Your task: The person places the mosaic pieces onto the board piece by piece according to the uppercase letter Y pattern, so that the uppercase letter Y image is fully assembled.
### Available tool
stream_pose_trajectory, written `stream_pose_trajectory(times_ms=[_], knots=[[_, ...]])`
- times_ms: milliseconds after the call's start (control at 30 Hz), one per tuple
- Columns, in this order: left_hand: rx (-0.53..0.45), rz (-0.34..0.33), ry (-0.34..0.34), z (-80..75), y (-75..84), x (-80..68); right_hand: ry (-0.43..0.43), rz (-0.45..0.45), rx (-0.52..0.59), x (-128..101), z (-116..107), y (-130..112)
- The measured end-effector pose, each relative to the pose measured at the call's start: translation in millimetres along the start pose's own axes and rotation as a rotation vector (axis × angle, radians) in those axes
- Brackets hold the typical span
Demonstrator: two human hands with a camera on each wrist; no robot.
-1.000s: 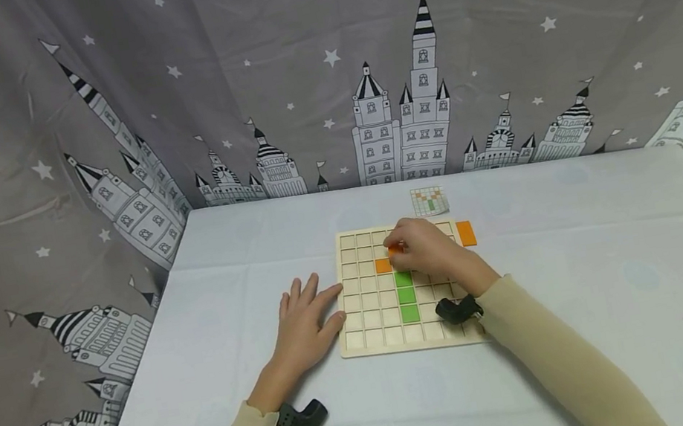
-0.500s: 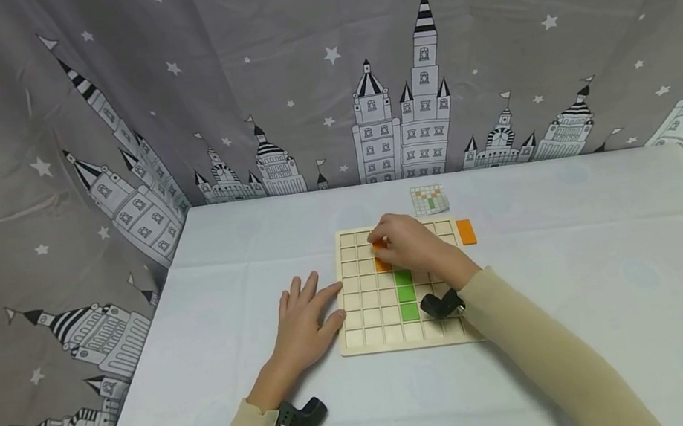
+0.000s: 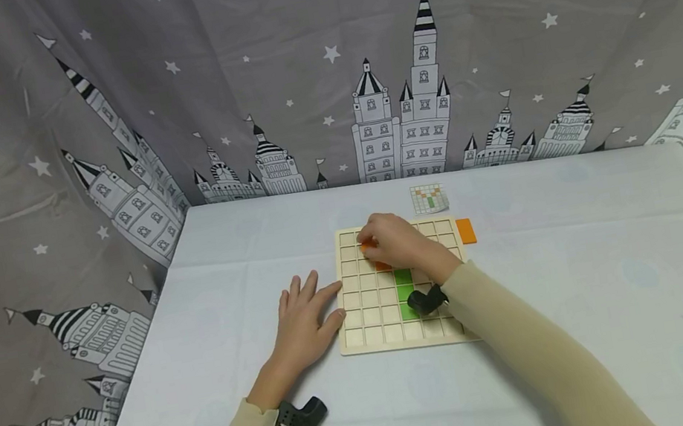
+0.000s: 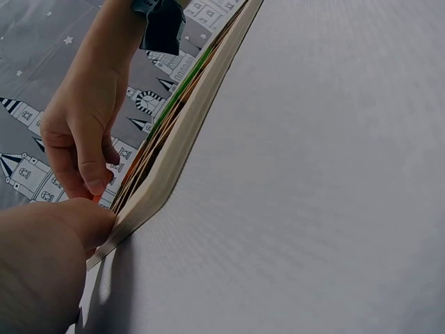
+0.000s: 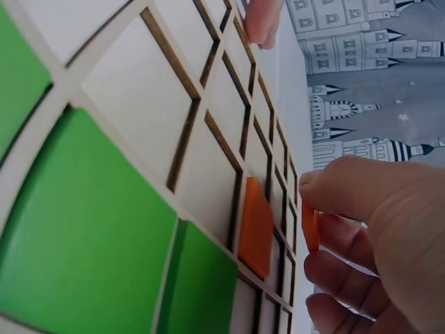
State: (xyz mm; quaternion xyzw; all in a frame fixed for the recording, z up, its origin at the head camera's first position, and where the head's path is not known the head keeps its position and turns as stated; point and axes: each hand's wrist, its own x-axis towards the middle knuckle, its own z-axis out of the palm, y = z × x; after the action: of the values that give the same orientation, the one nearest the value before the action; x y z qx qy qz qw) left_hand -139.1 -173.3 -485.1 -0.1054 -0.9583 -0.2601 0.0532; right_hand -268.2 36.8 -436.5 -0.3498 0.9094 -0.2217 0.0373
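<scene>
My right hand [image 3: 395, 240] is over the upper left part of a wooden grid board [image 3: 373, 318]. Between thumb and fingers it pinches a small orange tile [image 5: 311, 228], raised clear of the squares in the right wrist view. Another orange tile [image 5: 256, 229] sits in a square close by. A column of green tiles [image 3: 405, 291] runs down the board's middle, partly covered by the right wrist's camera. My left hand [image 3: 302, 325] lies on the table with fingers spread, thumb and forefinger touching the board's left edge.
A small card [image 3: 429, 198] printed with a coloured grid lies behind the board. One orange piece [image 3: 466, 230] rests against the board's upper right side. White cloth covers the table [image 3: 596, 276]; a grey castle-print curtain [image 3: 260, 53] hangs behind it.
My right hand has moved left across the board with the orange tile in its fingers, past the column of the placed orange tile. My left hand has stayed still.
</scene>
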Motion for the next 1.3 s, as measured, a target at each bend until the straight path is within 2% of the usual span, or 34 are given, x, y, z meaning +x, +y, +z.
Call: stream_pose_trajectory(times_ms=[600,1300], knots=[[-0.008,0.006,-0.005,0.5,0.4,-0.6,-0.056,0.029,-0.044,5,9,-4],[0.000,0.011,0.006,1.0,-0.2,-0.1,-0.034,0.011,-0.044,7,12,-5]])
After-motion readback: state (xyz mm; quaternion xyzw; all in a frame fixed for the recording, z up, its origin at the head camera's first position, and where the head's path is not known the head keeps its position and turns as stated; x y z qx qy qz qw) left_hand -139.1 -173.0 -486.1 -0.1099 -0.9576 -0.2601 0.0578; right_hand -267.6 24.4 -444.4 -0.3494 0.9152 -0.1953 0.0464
